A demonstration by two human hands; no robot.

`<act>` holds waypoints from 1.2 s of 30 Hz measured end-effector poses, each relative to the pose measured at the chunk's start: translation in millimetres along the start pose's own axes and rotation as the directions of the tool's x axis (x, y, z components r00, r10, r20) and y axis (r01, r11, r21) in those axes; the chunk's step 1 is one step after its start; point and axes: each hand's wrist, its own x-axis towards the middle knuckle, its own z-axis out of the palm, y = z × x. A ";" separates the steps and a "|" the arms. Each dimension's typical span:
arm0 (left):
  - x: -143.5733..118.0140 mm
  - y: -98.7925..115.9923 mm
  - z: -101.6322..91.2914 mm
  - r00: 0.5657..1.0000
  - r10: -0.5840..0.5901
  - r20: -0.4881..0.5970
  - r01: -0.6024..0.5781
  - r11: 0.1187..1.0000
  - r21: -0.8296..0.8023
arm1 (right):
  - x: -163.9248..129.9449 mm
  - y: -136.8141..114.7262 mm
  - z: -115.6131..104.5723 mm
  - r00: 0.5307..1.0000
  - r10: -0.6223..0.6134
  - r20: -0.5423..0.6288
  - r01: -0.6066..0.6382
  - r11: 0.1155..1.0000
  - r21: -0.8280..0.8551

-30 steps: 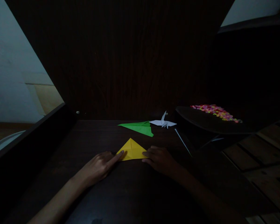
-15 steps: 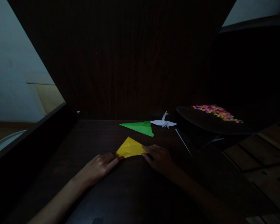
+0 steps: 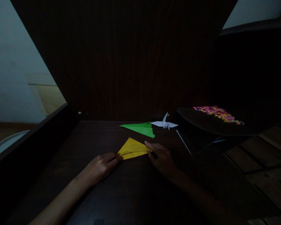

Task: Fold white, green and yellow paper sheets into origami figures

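Dim light lay over the dark table [image 3: 89,187]. Both hands pinched the yellow paper [image 3: 132,147]: left hand [image 3: 100,166] at its left corner, right hand [image 3: 161,157] at its right. Partly folded, a triangle only. Beyond lay a green fold [image 3: 140,128] and a finished white crane [image 3: 165,123].

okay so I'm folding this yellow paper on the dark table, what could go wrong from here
The light is very dim, so the edges of the yellow paper may be hard to line up and the crease might land crooked. Your left hand pins only the left corner and your right hand only the right tip, so the sheet could slide on the smooth table. The green fold and white paper crane lie just beyond and might get nudged.
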 end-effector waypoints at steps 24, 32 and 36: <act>14.1 14.8 2.4 0.912 -0.397 -0.105 0.309 0.832 -0.460 | -4.8 -28.9 -4.9 0.921 -0.148 -0.359 0.179 0.982 0.055; 21.0 19.5 8.9 0.795 -0.603 0.065 0.472 0.548 -0.690 | -16.4 -28.3 3.6 0.924 -0.304 -0.232 0.335 0.936 0.107; 23.7 22.9 12.5 0.743 -0.653 0.149 0.482 0.368 -0.795 | -17.6 -28.8 5.5 0.905 -0.388 -0.177 0.415 0.896 0.156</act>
